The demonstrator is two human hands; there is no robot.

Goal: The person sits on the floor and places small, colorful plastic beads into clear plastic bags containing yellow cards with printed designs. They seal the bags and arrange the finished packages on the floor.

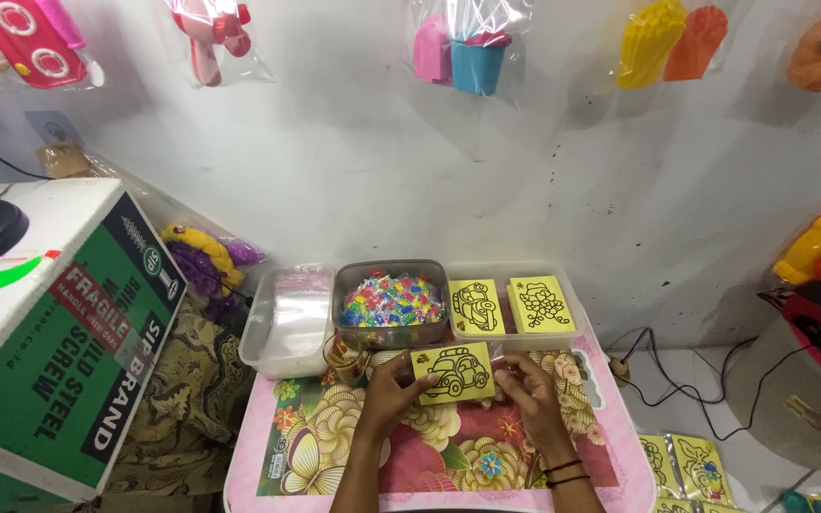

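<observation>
Two hands: I see both on one yellow rectangular card printed with a black outline of a car (452, 372), held flat and level above the table.
Left hand fingers: my left hand (390, 391) is curled narrow on the card's left edge, thumb on the upper face, the remaining fingers under it.
Right hand fingers: my right hand (530, 391) is closed narrow on the card's right edge, fingertips touching its side; two black bands sit at that wrist.
Card position: it hangs over the far middle of the pink table with a flower-pattern top (429, 456), just in front of the trays.
Behind the card: a grey rectangular tub filled with small multicoloured packets (391, 302) stands nearest.
Right of the tub: a clear shallow tray (513, 334) carries two stacks of yellow outline cards (510, 305), side by side.
Left of the tub: a clear plastic box of transparent sleeves (284, 321), touching or just beside the tub; I cannot tell which.
Far left: a green and white cardboard carton (45, 342), well apart from the hands.
Floor, right: more bagged yellow cards (686, 467) lie beside the table.
</observation>
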